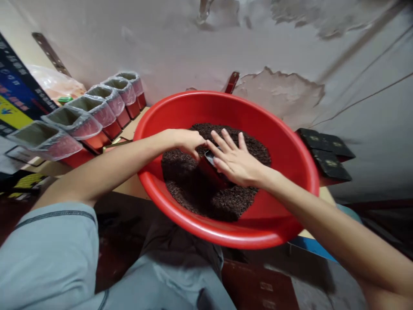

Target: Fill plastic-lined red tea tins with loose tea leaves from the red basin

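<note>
A wide red basin holds a heap of dark brown loose bits that look like tea leaves. Standing in the heap is a dark red box with a pale liner showing at its mouth. Fingers spread and palm down, my right hand lies over the box's mouth and hides most of it. My left hand is at the box's left side, thumb apart from the fingers, close to the rim; whether it touches the box I cannot tell. Neither hand grips anything visible.
Several red boxes with clear plastic liners stand in a row on the table at the left. Behind them lies a plastic bag. Black packets are at the basin's right. A peeling wall rises close behind.
</note>
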Motion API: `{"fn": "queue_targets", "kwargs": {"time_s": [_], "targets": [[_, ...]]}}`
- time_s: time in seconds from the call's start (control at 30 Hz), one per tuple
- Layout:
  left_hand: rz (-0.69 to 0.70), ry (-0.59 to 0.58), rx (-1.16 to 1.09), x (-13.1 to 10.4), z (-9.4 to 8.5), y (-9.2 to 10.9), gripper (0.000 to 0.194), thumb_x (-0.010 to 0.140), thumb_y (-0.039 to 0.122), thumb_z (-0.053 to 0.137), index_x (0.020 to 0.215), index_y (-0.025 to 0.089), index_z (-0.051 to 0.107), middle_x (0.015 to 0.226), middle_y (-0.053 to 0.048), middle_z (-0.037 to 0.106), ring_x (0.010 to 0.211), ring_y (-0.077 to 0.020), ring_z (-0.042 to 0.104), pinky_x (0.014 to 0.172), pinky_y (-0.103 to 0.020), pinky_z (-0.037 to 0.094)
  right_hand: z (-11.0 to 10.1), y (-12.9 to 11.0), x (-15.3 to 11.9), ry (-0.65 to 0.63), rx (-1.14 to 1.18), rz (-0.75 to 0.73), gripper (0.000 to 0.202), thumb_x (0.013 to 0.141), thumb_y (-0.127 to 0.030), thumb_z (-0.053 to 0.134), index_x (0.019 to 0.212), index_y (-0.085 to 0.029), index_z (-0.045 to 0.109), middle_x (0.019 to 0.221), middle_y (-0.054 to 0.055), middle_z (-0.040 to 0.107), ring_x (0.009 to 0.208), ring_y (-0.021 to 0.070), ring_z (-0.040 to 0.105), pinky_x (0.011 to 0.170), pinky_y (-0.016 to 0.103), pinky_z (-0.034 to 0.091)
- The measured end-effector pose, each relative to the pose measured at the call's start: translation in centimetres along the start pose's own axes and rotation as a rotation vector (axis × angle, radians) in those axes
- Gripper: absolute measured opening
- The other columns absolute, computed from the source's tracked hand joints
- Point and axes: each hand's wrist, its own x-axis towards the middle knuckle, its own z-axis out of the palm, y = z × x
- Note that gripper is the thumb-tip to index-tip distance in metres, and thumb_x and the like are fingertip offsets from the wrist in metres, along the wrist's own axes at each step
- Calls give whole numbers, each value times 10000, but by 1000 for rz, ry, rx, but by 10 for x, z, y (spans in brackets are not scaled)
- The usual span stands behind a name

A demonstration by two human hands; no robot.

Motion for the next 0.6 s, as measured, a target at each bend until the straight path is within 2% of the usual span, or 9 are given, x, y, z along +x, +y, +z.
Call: {"fn": "queue_targets", "kwargs": {"time_s": [0.13, 0.23, 0.27, 0.3, 0.33, 0.37, 0.4, 0.5, 0.6], "targets": [[-140, 393, 76, -94, -13, -29, 553, 882, 396, 754, 1409, 272, 644, 1311, -24, 726, 1275, -275, 656, 1126, -427, 451, 17, 21, 2, 51, 76, -67, 650, 1100, -507, 185, 1721, -318, 161, 1813, 60, 48, 1662, 404, 8, 1225, 824, 105], [-501, 726, 178, -163, 2, -65, 396, 1016, 357, 546, 1369, 219, 659, 1286, -82, 740, 1203, -252, 676, 1090, -376, 482, 27, 35, 13, 66, 76, -66, 679, 1083, -532, 207, 1714, -283, 215, 1808, 73, 87, 1656, 405, 39, 1226, 781, 191], [-633, 749, 226, -179, 14, -79, 361, 1019, 318, 517, 1316, 201, 685, 1248, -99, 756, 1171, -262, 687, 1063, -374, 498, 29, 37, 17, 60, 71, -49, 687, 1077, -529, 214, 1710, -263, 238, 1805, 87, 108, 1651, 417, 56, 1215, 783, 218], [-760, 694, 255, -192, 30, -93, 331, 1000, 278, 524, 1254, 184, 715, 1205, -113, 771, 1137, -275, 699, 1035, -377, 513, 29, 38, 23, 53, 70, -35, 686, 1072, -512, 222, 1706, -252, 254, 1801, 97, 136, 1647, 427, 78, 1205, 791, 242], [-868, 574, 254, -201, 48, -108, 313, 967, 239, 552, 1211, 165, 734, 1189, -130, 777, 1119, -288, 707, 1011, -378, 525, 28, 38, 27, 50, 73, -27, 676, 1070, -482, 227, 1704, -250, 266, 1795, 103, 172, 1642, 433, 103, 1197, 804, 258], [-936, 441, 248, -206, 68, -121, 339, 936, 202, 579, 1235, 146, 729, 1233, -149, 766, 1149, -298, 702, 1008, -378, 529, 27, 37, 32, 51, 79, -26, 662, 1067, -440, 230, 1701, -256, 278, 1787, 104, 213, 1639, 435, 127, 1190, 821, 267], [-972, 363, 261, -210, 86, -132, 377, 934, 178, 569, 1281, 139, 712, 1302, -161, 741, 1202, -306, 684, 1018, -387, 528, 26, 35, 36, 52, 84, -31, 651, 1062, -392, 231, 1697, -263, 292, 1777, 104, 251, 1638, 433, 143, 1186, 836, 268], [-1001, 315, 271, -213, 128, -156, 367, 943, 167, 561, 1277, 146, 712, 1403, -168, 686, 1324, -323, 611, 1066, -417, 504, 24, 29, 42, 41, 90, -77, 649, 1049, -324, 251, 1692, -256, 312, 1747, 114, 330, 1640, 409, 160, 1212, 836, 223], [-1004, 332, 270, -216, 140, -167, 292, 962, 173, 544, 1178, 151, 738, 1345, -182, 702, 1325, -331, 598, 1088, -437, 483, 25, 24, 42, 35, 117, -122, 664, 1070, -399, 254, 1707, -211, 259, 1736, 151, 336, 1636, 384, 186, 1255, 790, 178]]}}
